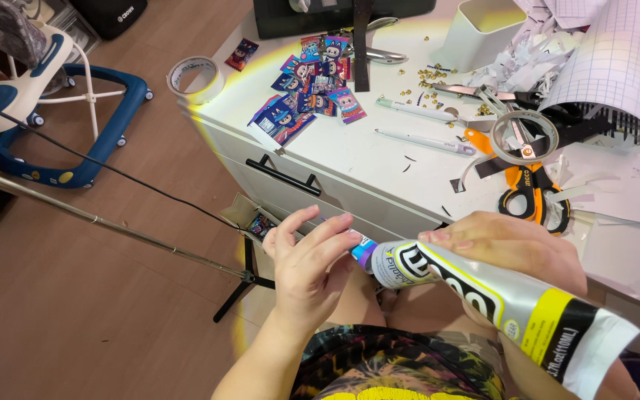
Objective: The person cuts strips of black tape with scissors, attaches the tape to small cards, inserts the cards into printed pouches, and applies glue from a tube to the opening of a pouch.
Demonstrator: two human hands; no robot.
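Centrally, low in frame: right hand (pixel 509 248) is gripping a silver glue tube (pixel 483 296); left hand (pixel 309 267) is pinching, seemingly, its purple cap (pixel 364 250), below the white worktop (pixel 379 159).

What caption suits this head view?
Right hand holds a silver glue tube; left hand grips its cap beside a cluttered white desk.

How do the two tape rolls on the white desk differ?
The masking tape roll is opaque cream and wide; the clear tape roll is see-through and narrow. The masking tape roll sits alone at the desk corner; the clear tape roll rests over the orange scissors. Both lie flat.
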